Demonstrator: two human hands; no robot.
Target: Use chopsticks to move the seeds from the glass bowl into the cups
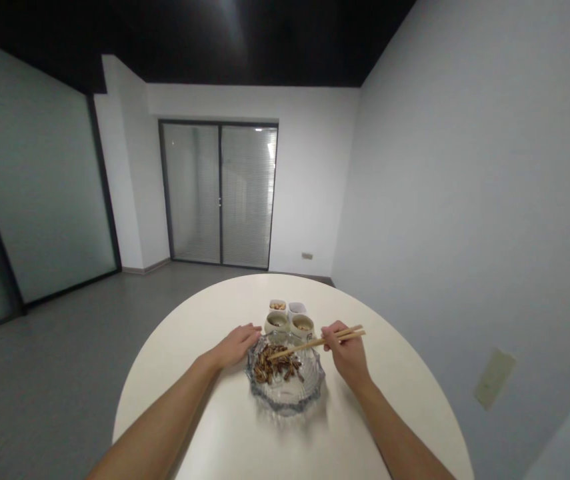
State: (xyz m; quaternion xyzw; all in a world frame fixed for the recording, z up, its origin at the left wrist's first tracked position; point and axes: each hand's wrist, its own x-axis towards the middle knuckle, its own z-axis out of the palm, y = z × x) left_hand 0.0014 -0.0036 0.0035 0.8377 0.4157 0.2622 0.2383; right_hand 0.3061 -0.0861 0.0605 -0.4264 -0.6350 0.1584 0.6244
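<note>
Head view: on a cream-white round surface (235,437), at a scalloped clear-glass bowl (287,405) of slender brown pieces (265,367), resting the left hand (239,343), fingers outstretched, beside it and pinching pale wooden chopsticks (309,345), tips among the pieces, with the right hand (348,353), before two beige ceramic cups (271,327) and two small white dishes (297,309).

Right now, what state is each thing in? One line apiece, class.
Glass bowl, upright, holding brown pieces
Chopsticks, held, tips at the pieces
Left hand, grip open, beside the bowl
Right hand, grip closed around the chopsticks
Two beige cups, upright, uncovered
Left white container, uncovered, holding pale pieces
Right white container, contents unclear
Glass door, shut
</note>
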